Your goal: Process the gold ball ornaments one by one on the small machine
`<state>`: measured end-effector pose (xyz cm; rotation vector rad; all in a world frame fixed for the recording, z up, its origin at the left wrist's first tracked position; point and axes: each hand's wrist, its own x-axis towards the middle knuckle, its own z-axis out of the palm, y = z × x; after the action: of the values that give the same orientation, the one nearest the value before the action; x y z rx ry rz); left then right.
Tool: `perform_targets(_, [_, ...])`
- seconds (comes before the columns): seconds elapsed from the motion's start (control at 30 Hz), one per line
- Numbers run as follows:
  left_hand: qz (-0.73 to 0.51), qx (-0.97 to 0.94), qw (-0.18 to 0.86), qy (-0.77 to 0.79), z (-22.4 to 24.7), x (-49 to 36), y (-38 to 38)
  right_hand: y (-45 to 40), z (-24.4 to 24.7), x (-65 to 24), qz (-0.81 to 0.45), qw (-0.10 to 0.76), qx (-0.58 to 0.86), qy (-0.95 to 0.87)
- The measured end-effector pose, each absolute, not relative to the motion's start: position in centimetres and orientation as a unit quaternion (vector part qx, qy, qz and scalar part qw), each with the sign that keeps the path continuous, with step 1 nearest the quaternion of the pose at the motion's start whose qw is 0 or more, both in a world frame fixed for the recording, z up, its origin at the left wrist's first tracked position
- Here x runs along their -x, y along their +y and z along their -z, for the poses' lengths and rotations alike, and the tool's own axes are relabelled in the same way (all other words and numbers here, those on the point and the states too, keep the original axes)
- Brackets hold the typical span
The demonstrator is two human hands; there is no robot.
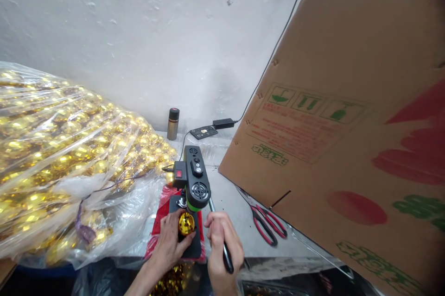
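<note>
A gold faceted ball ornament (187,223) sits on the black base (191,250) of a small bench-top machine, just under its head. Thumb and fingers of my left hand (170,236) close round the ball from the left and front. The machine's black head (197,178) has round vents, a red switch and a green band at its lower end. My right hand (224,245) is wrapped around the black-gripped metal lever (227,259) on the machine's right side. A red sheet (151,242) lies beneath the base.
At left bulges a clear plastic bag (62,148) full of gold balls. A large cardboard box (313,78) leans in from the right, with red-handled scissors (267,224) beside it. Behind the machine stand a dark cylinder (173,124) and a corded black adapter (223,123).
</note>
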<state>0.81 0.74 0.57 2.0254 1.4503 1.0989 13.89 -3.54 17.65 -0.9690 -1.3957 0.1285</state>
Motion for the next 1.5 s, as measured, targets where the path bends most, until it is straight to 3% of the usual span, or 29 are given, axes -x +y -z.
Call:
perform_targets(0.3, [-0.364, -0.740, 0.221, 0.521, -1.9, -0.8, 0.5, -3.1, -12.6, -13.8, -0.036, 0.684, 0.428, -0.590])
perform_targets(1.5, [-0.390, -0.714, 0.242, 0.528, -1.0, -1.4, 0.8, -2.1, -12.2, -13.6, 0.026, 0.698, 0.398, -0.595])
